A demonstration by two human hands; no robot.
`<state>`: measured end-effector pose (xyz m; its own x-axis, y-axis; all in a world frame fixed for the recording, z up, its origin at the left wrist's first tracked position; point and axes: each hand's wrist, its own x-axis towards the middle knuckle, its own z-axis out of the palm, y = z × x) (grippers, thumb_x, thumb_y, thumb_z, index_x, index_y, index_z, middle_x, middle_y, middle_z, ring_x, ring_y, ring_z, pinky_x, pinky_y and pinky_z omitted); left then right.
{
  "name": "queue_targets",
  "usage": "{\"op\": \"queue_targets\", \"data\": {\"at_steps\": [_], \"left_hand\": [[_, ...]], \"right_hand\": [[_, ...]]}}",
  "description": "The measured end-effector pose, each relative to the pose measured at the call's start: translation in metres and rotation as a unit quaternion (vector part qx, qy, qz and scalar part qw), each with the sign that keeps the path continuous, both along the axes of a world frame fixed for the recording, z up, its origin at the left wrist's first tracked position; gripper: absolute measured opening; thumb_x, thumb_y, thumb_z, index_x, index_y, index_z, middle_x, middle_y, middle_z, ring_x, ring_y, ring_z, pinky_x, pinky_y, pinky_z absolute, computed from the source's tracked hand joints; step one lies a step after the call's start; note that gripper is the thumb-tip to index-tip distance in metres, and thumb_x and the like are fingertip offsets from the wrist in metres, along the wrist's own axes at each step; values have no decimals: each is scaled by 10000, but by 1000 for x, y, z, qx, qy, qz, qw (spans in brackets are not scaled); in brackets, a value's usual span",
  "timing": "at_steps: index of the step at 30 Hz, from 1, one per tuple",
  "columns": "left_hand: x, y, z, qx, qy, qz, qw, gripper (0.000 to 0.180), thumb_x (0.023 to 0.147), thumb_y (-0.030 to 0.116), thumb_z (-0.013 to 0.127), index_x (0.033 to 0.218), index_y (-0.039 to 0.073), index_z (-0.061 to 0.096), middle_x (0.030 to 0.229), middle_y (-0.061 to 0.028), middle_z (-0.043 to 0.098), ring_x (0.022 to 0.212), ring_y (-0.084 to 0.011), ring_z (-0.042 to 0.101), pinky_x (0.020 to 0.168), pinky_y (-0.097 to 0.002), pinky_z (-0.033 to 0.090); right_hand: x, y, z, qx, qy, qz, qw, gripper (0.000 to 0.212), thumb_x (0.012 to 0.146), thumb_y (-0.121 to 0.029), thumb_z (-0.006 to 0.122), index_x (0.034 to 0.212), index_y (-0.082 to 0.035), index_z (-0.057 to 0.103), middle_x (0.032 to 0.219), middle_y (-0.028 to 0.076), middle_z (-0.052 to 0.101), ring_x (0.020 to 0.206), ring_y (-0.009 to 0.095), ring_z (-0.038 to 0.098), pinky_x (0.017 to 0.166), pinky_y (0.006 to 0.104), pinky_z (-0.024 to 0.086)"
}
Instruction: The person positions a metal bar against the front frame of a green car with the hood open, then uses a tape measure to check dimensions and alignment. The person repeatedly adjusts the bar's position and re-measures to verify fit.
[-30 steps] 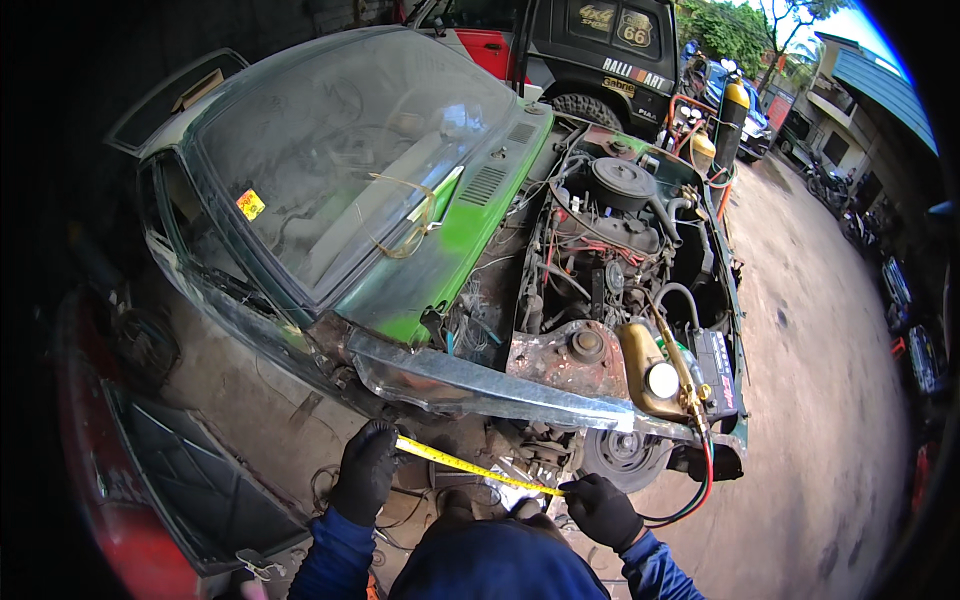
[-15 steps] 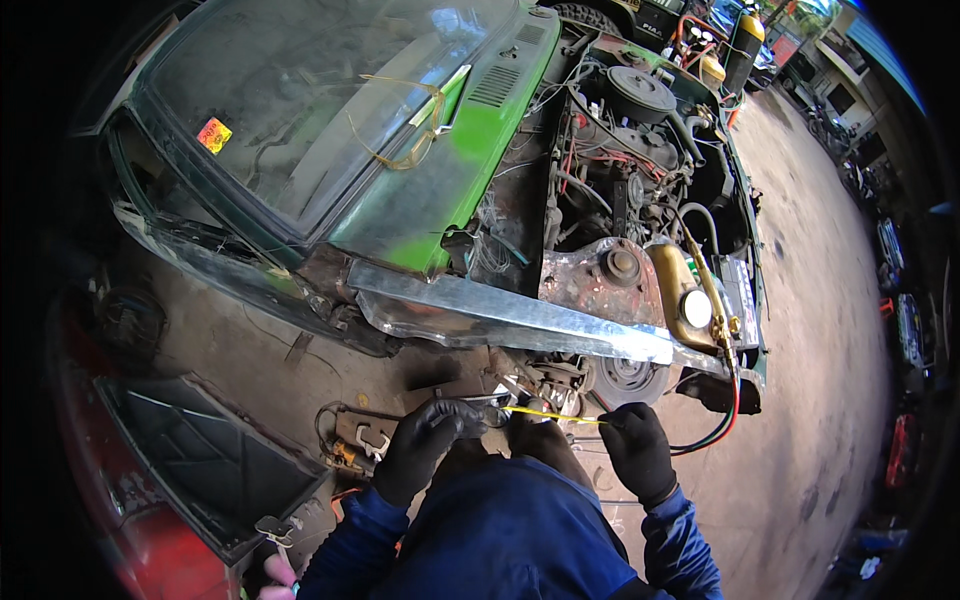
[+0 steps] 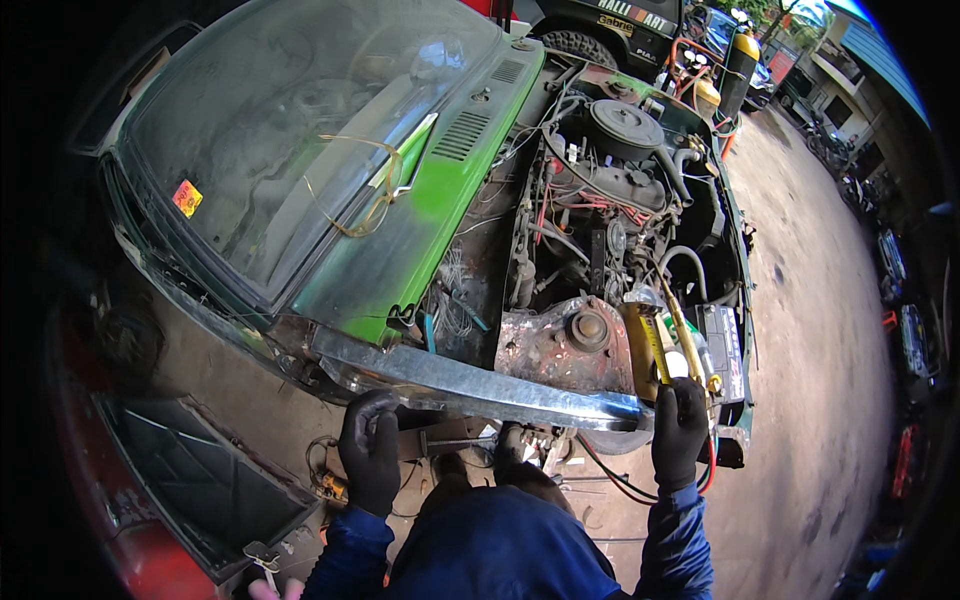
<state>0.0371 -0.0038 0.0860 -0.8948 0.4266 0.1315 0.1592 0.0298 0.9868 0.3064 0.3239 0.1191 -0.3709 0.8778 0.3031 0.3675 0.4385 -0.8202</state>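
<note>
Tape strip (image 3: 655, 348), yellow, sticking out just beyond right hand (image 3: 680, 430), which is closed on its near end, left hand (image 3: 370, 450) part-curled, contents unclear, metal rail (image 3: 470, 384) just beyond.

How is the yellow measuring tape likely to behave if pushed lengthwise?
The yellow measuring tape looks thin and narrow, so it is probably light and flexible. It runs fairly straight from the right hand, suggesting some stiffness. Pushed lengthwise, such a slender strip would likely buckle.
</note>
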Motion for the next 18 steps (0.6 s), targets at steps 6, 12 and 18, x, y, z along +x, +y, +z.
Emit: {"op": "queue_targets", "data": {"at_steps": [6,12,18], "left_hand": [[-72,11,-15,5,134,224,965,314,1201,183,606,1433,-24,654,1434,-131,685,1291,-216,657,1118,-377,543],[-141,21,-26,-26,194,273,942,411,1207,179,591,1554,-40,593,1549,-169,639,1423,-294,617,1240,-446,483],[-151,38,-48,-43,212,315,924,613,1197,247,606,1709,-18,399,1753,-224,422,1592,-367,475,1327,-505,393]], "right_hand": [[-33,15,-9,104,-98,39,989,166,1013,-65,781,1172,-15,795,1176,192,729,1113,372,709,982,462,566],[-54,20,-17,154,-162,100,969,267,922,-62,819,1189,-80,806,1144,151,738,1082,385,674,968,511,516],[-66,23,-17,150,-198,104,963,254,929,-102,816,1183,-101,813,1125,137,736,1074,377,669,965,519,504]]}}
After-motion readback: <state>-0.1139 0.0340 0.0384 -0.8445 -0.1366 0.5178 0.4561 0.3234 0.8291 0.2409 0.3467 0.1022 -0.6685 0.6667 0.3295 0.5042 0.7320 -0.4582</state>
